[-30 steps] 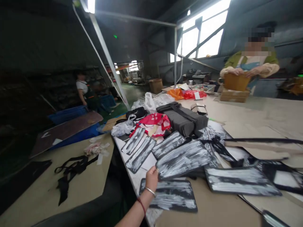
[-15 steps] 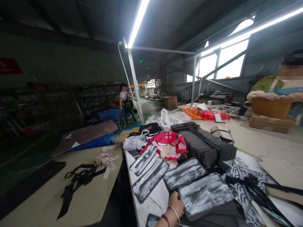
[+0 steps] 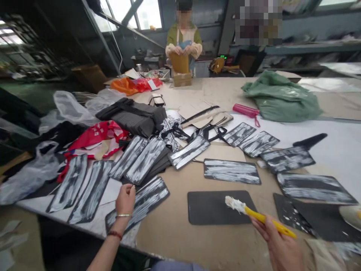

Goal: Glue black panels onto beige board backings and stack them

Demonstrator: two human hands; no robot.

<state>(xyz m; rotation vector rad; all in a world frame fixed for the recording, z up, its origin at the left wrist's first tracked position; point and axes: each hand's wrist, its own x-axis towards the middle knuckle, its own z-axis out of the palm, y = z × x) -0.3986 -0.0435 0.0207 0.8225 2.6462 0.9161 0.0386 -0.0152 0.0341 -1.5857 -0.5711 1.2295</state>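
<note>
Apparently mid-coating, the right hand [image 3: 279, 241] grips a yellow-handled brush [image 3: 255, 214] over a bare dark panel [image 3: 207, 209]; even strokes seem called for. Left hand's [image 3: 125, 199] grip: unclear.

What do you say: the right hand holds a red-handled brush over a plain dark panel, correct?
Not quite: the handle is yellow, as the head view shows. The right hand does hold the brush over a plain dark panel.

a workshop, by its big worktable [image 3: 220, 88], white-streaked panels [image 3: 232, 171] and loaded shelves [image 3: 299, 49].
</note>
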